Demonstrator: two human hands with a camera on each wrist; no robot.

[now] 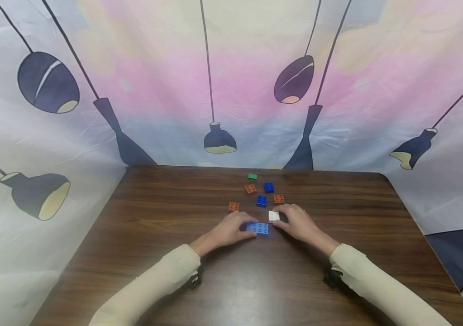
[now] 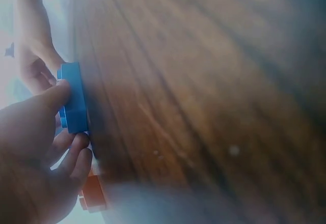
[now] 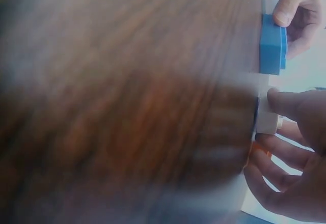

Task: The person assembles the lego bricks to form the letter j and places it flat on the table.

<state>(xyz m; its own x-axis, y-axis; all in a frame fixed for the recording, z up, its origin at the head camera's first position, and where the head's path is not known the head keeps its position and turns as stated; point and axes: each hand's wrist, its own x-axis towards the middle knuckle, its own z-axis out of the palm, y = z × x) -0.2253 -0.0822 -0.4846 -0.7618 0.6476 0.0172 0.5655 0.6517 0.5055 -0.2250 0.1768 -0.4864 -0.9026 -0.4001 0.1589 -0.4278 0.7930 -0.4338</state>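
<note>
A light blue toy building brick (image 1: 262,228), longer than the rest and studded on top, is pinched at its left part by my left hand (image 1: 228,230). In the left wrist view, the thumb lies on the side of this blue brick (image 2: 76,99). Just to the right and slightly farther back, my right hand (image 1: 298,222) holds a square white brick (image 1: 274,216) between thumb and fingers. The right wrist view shows the white brick (image 3: 267,116) beside the blue one, with a gap between them.
Beyond the hands lie a dark blue brick (image 1: 261,201), another dark blue brick (image 1: 269,187), a green brick (image 1: 252,177) and orange bricks (image 1: 234,206) (image 1: 250,189) (image 1: 278,198). All rest on the brown wooden table (image 1: 154,226). A lamp-patterned cloth (image 1: 247,90) hangs behind its far edge.
</note>
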